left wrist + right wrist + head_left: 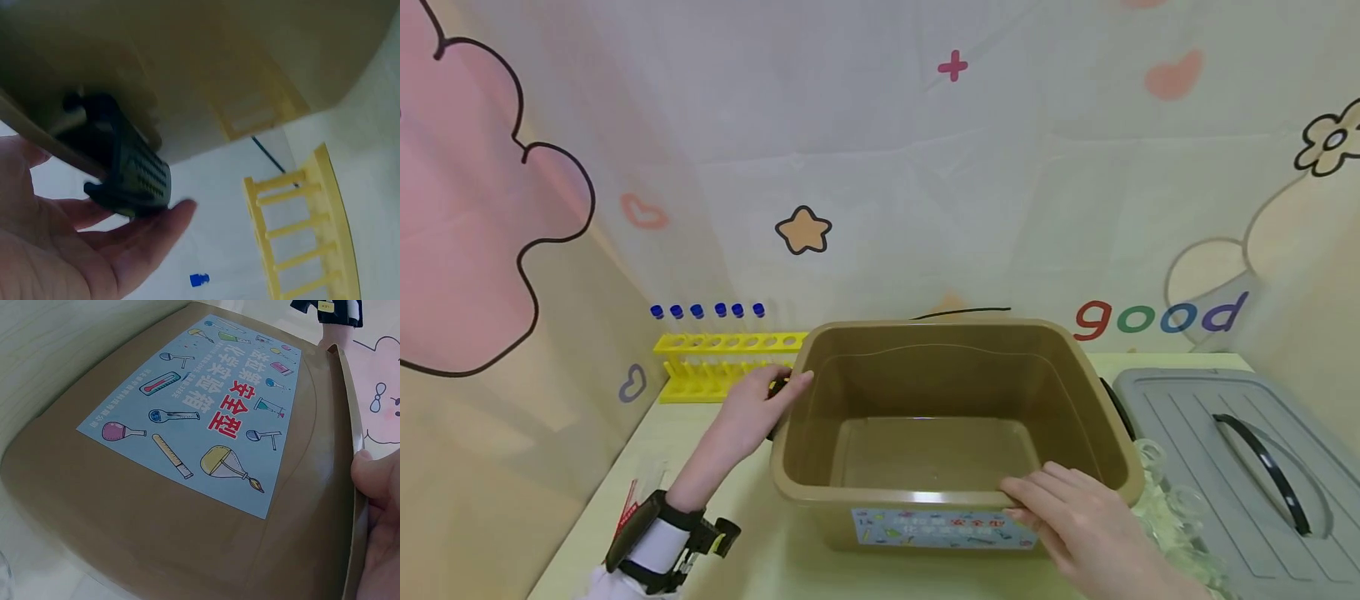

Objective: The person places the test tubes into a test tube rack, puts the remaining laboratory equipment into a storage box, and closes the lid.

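A brown plastic storage bin (925,497) stands without its lid in the middle of the table. My left hand (747,417) holds its left end, thumb at the rim and fingers under the black handle clip (140,172) in the left wrist view. At the front, my right hand (1071,517) grips the rim near the right corner; its fingertips reach over the edge, and the thumb shows against the rim in the right wrist view. A blue label (187,412) with drawings of lab glassware is stuck on the bin's front wall.
A yellow test tube rack (681,392) with several blue-capped tubes stands behind the left hand. To the right lies a grey lid (1165,417) with a black handle. Clear glassware (1183,504) sits between lid and bin. Something with red markings (627,504) lies by the left wrist.
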`<state>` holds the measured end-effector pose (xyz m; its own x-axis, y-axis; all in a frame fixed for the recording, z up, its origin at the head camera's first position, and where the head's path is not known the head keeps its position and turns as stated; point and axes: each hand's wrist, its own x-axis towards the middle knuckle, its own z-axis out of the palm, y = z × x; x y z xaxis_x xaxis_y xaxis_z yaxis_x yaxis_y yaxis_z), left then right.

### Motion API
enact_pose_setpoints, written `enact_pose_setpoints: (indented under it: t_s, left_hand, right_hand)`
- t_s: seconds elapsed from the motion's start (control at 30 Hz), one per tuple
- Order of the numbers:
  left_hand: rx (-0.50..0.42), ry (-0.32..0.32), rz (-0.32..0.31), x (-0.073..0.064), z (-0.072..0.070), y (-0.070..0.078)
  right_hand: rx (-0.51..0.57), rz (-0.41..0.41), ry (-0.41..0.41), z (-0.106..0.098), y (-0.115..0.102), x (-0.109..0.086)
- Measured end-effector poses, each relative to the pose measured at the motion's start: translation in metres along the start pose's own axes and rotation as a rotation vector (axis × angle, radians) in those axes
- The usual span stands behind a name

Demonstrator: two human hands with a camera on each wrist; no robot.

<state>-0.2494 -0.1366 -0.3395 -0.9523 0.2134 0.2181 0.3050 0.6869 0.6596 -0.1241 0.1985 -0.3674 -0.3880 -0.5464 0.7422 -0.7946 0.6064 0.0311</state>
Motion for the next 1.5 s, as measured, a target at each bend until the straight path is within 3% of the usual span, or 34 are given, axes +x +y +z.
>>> enact_pose_setpoints:
  t_s: [0.23, 0.4, 0.63, 0.9, 1.17, 1.4, 1.5]
  left_hand:
    - [0.073, 0.076, 0.021, -0.012, 0.008, 0.006]
    - [0.106, 0.071, 0.029, -0.016, 0.009, 0.01]
    - [0.066, 0.064, 0.007, -0.021, 0.01, 0.011]
    - [0.07, 0.085, 0.036, -0.021, 0.01, 0.011]
    - [0.077, 0.093, 0.057, -0.019, 0.012, 0.01]
    - [0.053, 0.082, 0.034, -0.02, 0.012, 0.009]
    - [0.012, 0.074, 0.019, -0.021, 0.011, 0.009]
  right_hand:
    - [-0.003, 0.003, -0.002, 0.0, -0.002, 0.0]
    - [-0.01, 0.016, -0.008, -0.002, -0.006, -0.002]
    - [-0.002, 0.0, 0.019, -0.003, -0.01, -0.002]
    - [0.179, 0.126, -0.082, -0.027, -0.003, -0.001]
    - [-0.003, 0.303, -0.038, -0.062, 0.038, 0.004]
    - [-0.052, 0.537, -0.233, -0.053, 0.071, 0.003]
    - [-0.04, 0.582, -0.267, -0.046, 0.079, 0.0]
